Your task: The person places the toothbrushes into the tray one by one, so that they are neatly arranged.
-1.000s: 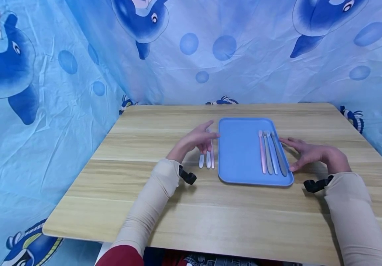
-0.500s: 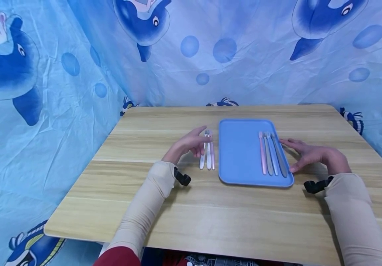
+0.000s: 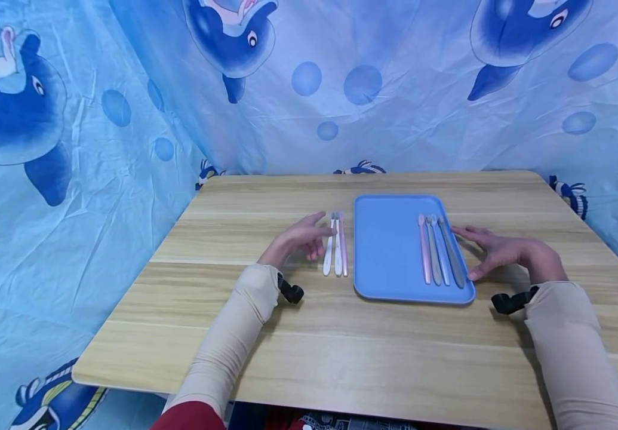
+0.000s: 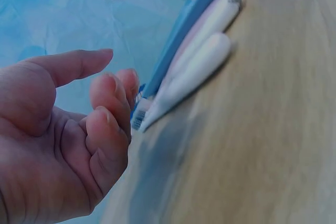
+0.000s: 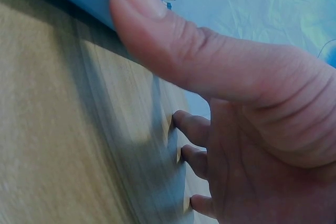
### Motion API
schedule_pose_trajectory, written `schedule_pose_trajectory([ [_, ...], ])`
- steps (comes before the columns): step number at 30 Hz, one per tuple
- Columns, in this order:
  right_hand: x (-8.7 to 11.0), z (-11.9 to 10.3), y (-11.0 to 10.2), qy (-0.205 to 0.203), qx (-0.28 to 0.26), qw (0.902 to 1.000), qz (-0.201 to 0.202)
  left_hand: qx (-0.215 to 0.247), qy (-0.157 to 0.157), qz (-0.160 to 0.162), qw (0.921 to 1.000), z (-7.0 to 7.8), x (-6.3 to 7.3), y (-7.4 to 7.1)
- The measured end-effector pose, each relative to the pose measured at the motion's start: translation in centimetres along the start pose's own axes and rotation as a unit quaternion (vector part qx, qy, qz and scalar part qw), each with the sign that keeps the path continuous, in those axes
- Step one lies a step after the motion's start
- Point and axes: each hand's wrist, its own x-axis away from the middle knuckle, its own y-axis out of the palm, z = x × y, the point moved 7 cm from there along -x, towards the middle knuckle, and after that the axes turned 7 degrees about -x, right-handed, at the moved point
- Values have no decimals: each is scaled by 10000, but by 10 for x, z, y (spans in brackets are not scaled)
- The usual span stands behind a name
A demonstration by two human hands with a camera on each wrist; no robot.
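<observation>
Two white-handled forks and a pink-handled piece of cutlery lie side by side on the table, just left of a blue tray. My left hand hovers at their left with loosely bent fingers and nothing in its grasp; the left wrist view shows their white handles beyond the fingertips. Along the tray's right side lie a pink piece of cutlery, a grey one, a blue one and a grey knife. My right hand rests with spread fingers against the tray's right edge, thumb touching the rim.
A light wooden table carries everything. Behind it and to the left hangs a blue sheet printed with dolphins. The table's front edge lies close to the person.
My left hand has drawn back leftward from over the loose cutlery, so more of those pieces show. The right hand stays at the tray's edge, and the cutlery keeps its place.
</observation>
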Motion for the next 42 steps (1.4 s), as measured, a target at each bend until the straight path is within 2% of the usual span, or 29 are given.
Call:
schedule_pose_trajectory([
  [9, 0, 1, 1, -44, 23, 10000, 1, 48, -252, -111, 9996, -16, -4, 0],
  [20, -1, 0, 3, -3, 69, 10000, -55, 9, -385, -323, 9987, -25, -3, 5],
  [26, 0, 1, 2, -37, 72, 10000, -17, -103, -463, -343, 9983, -25, -3, 6],
  [32, 2, 0, 1, -38, 58, 10000, -25, -634, -601, -176, 9960, -20, -1, 6],
  [37, 2, -2, 2, -38, 65, 10000, -47, -1214, -532, -23, 9912, -16, 1, 7],
  [42, 2, -1, 2, -25, 65, 10000, -38, -1370, -543, 78, 9891, -14, 2, 8],
])
